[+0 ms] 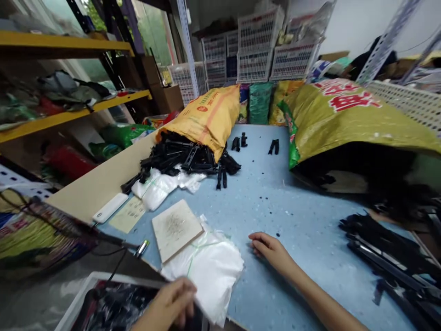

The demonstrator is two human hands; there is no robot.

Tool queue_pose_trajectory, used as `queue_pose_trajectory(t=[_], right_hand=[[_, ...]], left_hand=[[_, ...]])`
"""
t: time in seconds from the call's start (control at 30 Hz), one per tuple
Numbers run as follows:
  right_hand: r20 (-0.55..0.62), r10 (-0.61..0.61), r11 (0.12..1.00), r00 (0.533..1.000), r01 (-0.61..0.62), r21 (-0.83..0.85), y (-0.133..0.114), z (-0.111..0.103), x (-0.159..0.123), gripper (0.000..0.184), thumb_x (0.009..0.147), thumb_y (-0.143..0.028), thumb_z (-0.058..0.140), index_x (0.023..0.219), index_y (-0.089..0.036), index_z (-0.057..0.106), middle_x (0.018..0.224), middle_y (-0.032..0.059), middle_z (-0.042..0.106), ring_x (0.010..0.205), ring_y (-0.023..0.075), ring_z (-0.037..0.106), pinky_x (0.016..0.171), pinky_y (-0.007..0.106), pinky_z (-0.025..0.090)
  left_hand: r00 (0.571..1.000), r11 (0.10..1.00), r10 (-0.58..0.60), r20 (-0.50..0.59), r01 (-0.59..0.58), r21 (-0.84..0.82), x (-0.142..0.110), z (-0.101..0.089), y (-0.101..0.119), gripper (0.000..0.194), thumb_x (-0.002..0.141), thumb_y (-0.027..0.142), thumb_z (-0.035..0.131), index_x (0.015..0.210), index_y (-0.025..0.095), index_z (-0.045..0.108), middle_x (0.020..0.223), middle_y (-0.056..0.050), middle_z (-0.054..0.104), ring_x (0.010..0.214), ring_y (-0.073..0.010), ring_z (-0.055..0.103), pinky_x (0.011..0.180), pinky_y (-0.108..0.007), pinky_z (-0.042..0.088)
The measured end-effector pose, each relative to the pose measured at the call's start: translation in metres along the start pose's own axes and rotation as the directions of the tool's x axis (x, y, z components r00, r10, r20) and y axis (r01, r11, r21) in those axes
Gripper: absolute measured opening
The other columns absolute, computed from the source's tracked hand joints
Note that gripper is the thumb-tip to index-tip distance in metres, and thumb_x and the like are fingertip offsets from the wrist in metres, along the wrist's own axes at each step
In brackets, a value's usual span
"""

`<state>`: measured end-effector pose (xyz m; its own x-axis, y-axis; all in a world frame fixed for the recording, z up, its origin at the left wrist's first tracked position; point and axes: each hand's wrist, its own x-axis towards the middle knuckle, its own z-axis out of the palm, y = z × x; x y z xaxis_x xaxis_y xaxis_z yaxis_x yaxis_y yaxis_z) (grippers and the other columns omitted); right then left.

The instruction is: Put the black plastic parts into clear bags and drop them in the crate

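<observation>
My left hand (172, 303) is at the table's near edge with its fingers curled on the corner of a stack of white plastic bags (210, 266). My right hand (270, 250) rests on the blue table top (275, 202) just right of that stack, fingers loosely curled, holding nothing. A square beige board (176, 228) lies on the bags. Further back, a yellow sack (210, 115) spills black plastic parts (182, 158).
A large yellow-green sack (344, 119) lies at the right, with long black pieces (389, 257) in front of it. A white bin holding a bag of black parts (113, 303) stands below the near edge. White crates (262, 46) and shelves (69, 46) stand behind.
</observation>
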<state>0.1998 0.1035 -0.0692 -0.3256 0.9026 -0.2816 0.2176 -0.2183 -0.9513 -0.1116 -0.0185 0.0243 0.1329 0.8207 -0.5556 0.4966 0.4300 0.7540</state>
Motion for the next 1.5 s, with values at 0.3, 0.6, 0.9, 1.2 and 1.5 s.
queue_pose_trajectory(t=[0.3, 0.6, 0.9, 1.2, 1.5], right_hand=[[-0.21, -0.168, 0.949, 0.963, 0.101, -0.299, -0.029, -0.076, 0.144, 0.032, 0.081, -0.031, 0.049, 0.104, -0.014, 0.063, 0.088, 0.0057, 0.061, 0.077, 0.0133, 0.059, 0.074, 0.027, 0.051], [-0.831, -0.163, 0.912, 0.531, -0.241, -0.333, -0.112, -0.219, 0.322, 0.052, 0.089, -0.024, 0.043, 0.14, -0.015, 0.041, 0.143, 0.0202, 0.029, 0.135, 0.0315, 0.029, 0.109, 0.048, 0.029], [-0.843, -0.146, 0.859, 0.518, -0.356, -0.367, -0.098, -0.283, 0.392, 0.039, 0.098, -0.034, 0.042, 0.126, -0.009, 0.053, 0.117, 0.0139, 0.056, 0.112, 0.0202, 0.053, 0.102, 0.041, 0.04], [-0.516, -0.416, 0.756, 0.749, -0.031, -0.654, -0.149, -0.203, 0.486, 0.047, 0.095, -0.034, 0.032, 0.136, -0.018, 0.049, 0.134, 0.0106, 0.05, 0.132, 0.0225, 0.039, 0.106, 0.037, 0.036], [-0.352, -0.369, 0.671, 0.86, -0.016, -0.742, -0.131, -0.164, 0.5, 0.054, 0.079, -0.048, 0.057, 0.125, -0.018, 0.058, 0.128, 0.0114, 0.052, 0.134, 0.0408, 0.022, 0.105, 0.059, 0.027]], left_hand=[[0.819, 0.917, 0.346, -0.457, -0.193, 0.348, 0.287, -0.02, 0.137, 0.078, 0.077, 0.043, 0.053, 0.143, 0.009, 0.03, 0.148, -0.02, 0.032, 0.143, -0.0271, 0.028, 0.12, -0.045, 0.024], [0.762, 0.823, 0.43, -0.484, -0.109, 0.558, 0.352, -0.011, 0.126, 0.054, 0.088, 0.034, 0.035, 0.14, 0.022, 0.042, 0.14, -0.012, 0.044, 0.136, -0.0271, 0.034, 0.115, -0.051, 0.027], [0.708, 0.78, 0.504, -0.494, -0.129, 0.612, 0.359, -0.007, 0.116, 0.056, 0.087, 0.041, 0.04, 0.14, 0.025, 0.042, 0.138, -0.011, 0.045, 0.131, -0.0261, 0.037, 0.112, -0.054, 0.032], [0.732, 0.758, 0.513, -0.447, -0.142, 0.637, 0.355, -0.007, 0.115, 0.056, 0.088, 0.043, 0.037, 0.141, 0.026, 0.041, 0.142, -0.008, 0.043, 0.135, -0.0264, 0.034, 0.116, -0.057, 0.027], [0.719, 0.739, 0.528, -0.451, -0.128, 0.662, 0.355, -0.005, 0.115, 0.056, 0.087, 0.043, 0.041, 0.14, 0.025, 0.042, 0.14, -0.01, 0.043, 0.134, -0.0255, 0.036, 0.116, -0.057, 0.027]])
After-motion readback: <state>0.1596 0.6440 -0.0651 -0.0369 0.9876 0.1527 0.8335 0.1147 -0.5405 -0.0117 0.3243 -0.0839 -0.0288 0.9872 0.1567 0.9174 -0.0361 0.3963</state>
